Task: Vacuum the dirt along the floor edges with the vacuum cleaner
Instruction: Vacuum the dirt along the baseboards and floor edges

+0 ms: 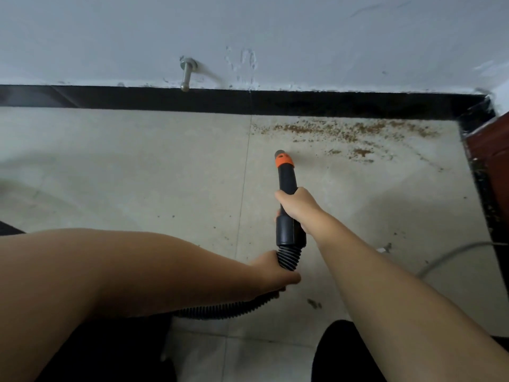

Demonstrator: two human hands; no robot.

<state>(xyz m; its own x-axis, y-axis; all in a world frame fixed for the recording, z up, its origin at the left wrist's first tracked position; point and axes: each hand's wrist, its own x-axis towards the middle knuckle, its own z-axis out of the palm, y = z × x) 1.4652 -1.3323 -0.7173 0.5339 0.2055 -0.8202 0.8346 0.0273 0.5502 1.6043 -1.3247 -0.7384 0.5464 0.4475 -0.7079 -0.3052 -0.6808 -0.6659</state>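
Observation:
Brown dirt (344,130) lies scattered on the pale tiled floor along the black skirting (248,102), mostly toward the right corner. A black vacuum nozzle (287,177) with an orange collar points at the floor, its tip just left of the dirt and short of the skirting. My right hand (298,205) grips the nozzle's black tube in the middle. My left hand (272,274) holds the ribbed black hose (220,311) just below the tube's end. The hose curves back to the left under my left forearm.
A metal door stop (187,74) sticks out of the white wall above the skirting. A reddish-brown door or panel (490,144) stands at the right corner. A grey cable (451,256) runs over the floor at the right. Dark legs fill the bottom edge.

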